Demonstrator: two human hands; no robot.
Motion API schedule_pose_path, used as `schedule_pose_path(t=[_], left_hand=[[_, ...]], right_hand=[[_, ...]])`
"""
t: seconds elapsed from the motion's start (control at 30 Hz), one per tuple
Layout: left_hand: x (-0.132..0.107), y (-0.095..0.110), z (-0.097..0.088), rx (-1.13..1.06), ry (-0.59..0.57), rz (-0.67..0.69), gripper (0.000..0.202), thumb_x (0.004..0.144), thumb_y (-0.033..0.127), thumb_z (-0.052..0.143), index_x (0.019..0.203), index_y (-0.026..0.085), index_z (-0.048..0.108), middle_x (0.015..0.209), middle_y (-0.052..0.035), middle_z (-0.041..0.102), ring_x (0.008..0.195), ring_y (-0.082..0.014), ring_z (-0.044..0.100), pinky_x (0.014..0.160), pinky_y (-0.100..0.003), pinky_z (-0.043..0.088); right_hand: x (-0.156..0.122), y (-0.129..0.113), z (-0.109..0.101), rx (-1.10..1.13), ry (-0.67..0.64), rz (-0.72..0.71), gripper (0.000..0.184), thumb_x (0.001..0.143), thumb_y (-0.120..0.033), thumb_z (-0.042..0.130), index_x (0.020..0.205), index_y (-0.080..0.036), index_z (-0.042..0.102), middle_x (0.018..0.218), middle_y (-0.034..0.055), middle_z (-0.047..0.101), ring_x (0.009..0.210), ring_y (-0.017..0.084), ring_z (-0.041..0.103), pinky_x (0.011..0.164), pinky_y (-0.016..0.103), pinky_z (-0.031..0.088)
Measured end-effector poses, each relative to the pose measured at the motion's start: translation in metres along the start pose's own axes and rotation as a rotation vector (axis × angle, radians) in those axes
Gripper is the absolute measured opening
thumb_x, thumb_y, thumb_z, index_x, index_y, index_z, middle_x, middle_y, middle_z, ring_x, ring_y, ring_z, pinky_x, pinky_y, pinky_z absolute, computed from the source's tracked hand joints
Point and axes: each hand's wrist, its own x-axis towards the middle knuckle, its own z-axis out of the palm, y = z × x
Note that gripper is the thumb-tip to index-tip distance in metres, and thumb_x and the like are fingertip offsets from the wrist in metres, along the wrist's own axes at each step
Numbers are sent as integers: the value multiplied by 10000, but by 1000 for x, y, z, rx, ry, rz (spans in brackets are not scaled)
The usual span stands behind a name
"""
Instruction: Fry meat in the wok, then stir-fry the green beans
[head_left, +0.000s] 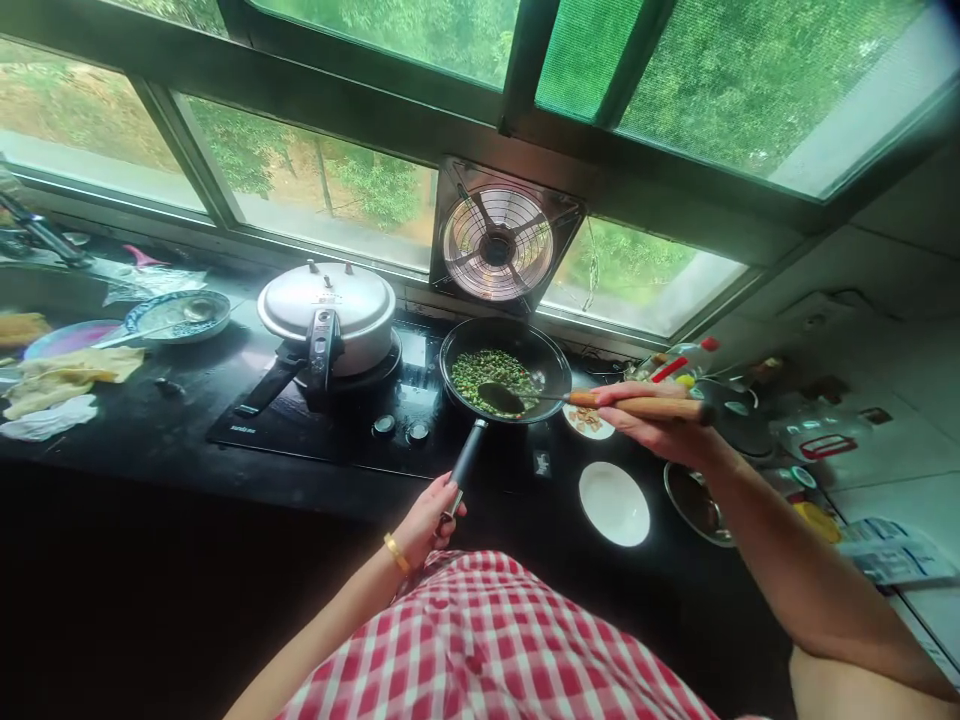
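A dark frying pan (555, 372) sits on the right side of the black stove, its handle pointing toward me. My left hand (435, 515) is wrapped around the end of that handle. Chopped green food (480, 370) with small reddish bits covers the pan's bottom. My right hand (652, 425) grips the wooden handle of a cooking spatula (501, 398), whose dark, rounded head rests in the food at the pan's near side. A white plate (615, 503) lies on the counter below my right hand. Behind it, a smaller dish (589, 421) holds light brown pieces, partly covered by the hand.
A silver pressure cooker (327, 310) occupies the left burner, its handle jutting forward. Left of it are a patterned bowl (180, 318) with a ladle, and cloths (71, 380). An exhaust fan (497, 243) is behind the pan. A glass lid (694, 503) and bottles (679, 362) stand right.
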Motion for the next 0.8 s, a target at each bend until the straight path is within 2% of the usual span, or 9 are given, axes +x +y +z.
schedule_pose_path(t=[0.07, 0.13, 0.23, 0.3, 0.43, 0.5, 0.57, 0.7, 0.8], left_hand=[[-1, 0, 0, -1, 0, 6, 574, 807, 490, 552, 1282, 252, 335, 747, 22, 514, 400, -22, 310, 344, -126, 154], [-1, 0, 1, 0, 4, 12, 579, 802, 496, 556, 1278, 248, 340, 742, 22, 512, 403, -22, 310, 347, -127, 150], [-2, 0, 0, 9, 7, 17, 596, 796, 509, 561, 1284, 245, 342, 743, 22, 509, 409, -22, 311, 350, -128, 151], [-2, 0, 0, 14, 6, 17, 600, 797, 511, 558, 1288, 246, 340, 742, 21, 508, 409, -23, 311, 347, -128, 149], [-2, 2, 3, 18, 17, 10, 567, 820, 485, 533, 1293, 239, 340, 729, 21, 508, 402, -24, 306, 337, -128, 149], [-3, 4, 4, 16, 24, 9, 566, 820, 479, 533, 1292, 233, 340, 727, 22, 510, 399, -23, 303, 336, -127, 157], [-4, 4, 5, 17, 26, 8, 582, 812, 488, 542, 1293, 234, 336, 727, 23, 511, 399, -23, 304, 336, -127, 159], [-4, 3, 4, 29, 33, 14, 599, 800, 503, 557, 1293, 243, 338, 726, 24, 510, 407, -22, 308, 344, -120, 146], [-4, 1, 3, 27, 44, 19, 598, 791, 510, 568, 1282, 243, 354, 726, 24, 511, 410, -19, 306, 348, -119, 148]], right_hand=[[5, -4, 16, 7, -26, 2, 167, 772, -342, 643, 870, -227, 714, 908, 29, 715, 789, 207, 686, 701, 288, 577], [16, 3, 42, -4, -4, 11, 161, 776, -351, 619, 829, -231, 713, 901, 23, 713, 765, 199, 681, 687, 290, 565], [39, 25, 66, -26, 130, 76, 203, 775, -377, 577, 778, -217, 701, 844, 27, 709, 728, 193, 666, 668, 296, 543], [48, 41, 55, -31, 217, 168, 245, 761, -411, 568, 791, -203, 693, 783, 30, 699, 674, 186, 647, 618, 289, 526], [49, 69, 1, -179, 332, 280, 257, 718, -444, 594, 771, -210, 688, 748, 21, 685, 659, 183, 628, 627, 292, 515], [49, 84, -11, -224, 375, 330, 240, 688, -435, 618, 741, -210, 685, 720, 20, 680, 664, 190, 630, 649, 307, 523], [53, 99, -1, -122, 419, 396, 243, 672, -428, 630, 733, -198, 677, 670, 25, 672, 634, 193, 633, 623, 312, 534], [62, 113, 42, 272, 457, 467, 281, 665, -434, 650, 777, -177, 660, 648, 34, 667, 604, 191, 644, 561, 299, 549], [59, 111, 42, 307, 378, 383, 305, 681, -453, 657, 831, -188, 660, 730, 29, 683, 647, 183, 653, 594, 293, 559]])
